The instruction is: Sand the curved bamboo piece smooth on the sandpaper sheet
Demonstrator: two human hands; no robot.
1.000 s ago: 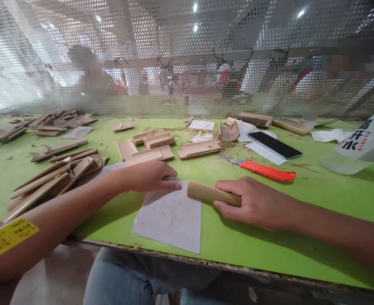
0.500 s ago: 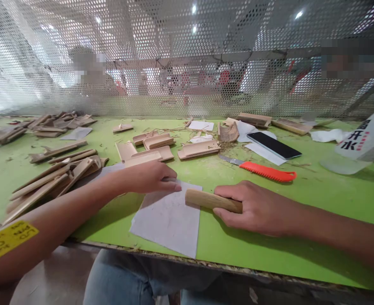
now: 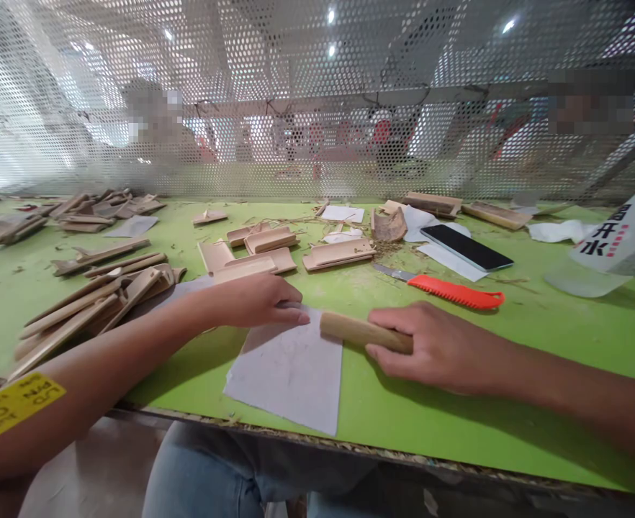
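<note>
My right hand (image 3: 430, 345) is closed round a smooth, rounded wooden piece (image 3: 361, 332), whose free end points left over the right edge of a pale sheet (image 3: 290, 374). At the top of that sheet rests my left hand (image 3: 263, 298), its fingers bent over something small and dark, mostly hidden. Just behind the left hand lie curved wooden pieces (image 3: 253, 266). An orange-handled cutter (image 3: 455, 290) with its blade out lies beyond my right hand.
A phone (image 3: 466, 246) lies on papers behind the cutter. At the right stands a translucent bottle (image 3: 609, 244). Wooden strips (image 3: 91, 306) are heaped left, beside my left forearm. A perforated screen (image 3: 296, 101) crosses the back, with a person (image 3: 152, 122) behind it.
The wooden piece in my right hand has shifted slightly right and up. My left hand has barely moved, and the view has shifted a little.
</note>
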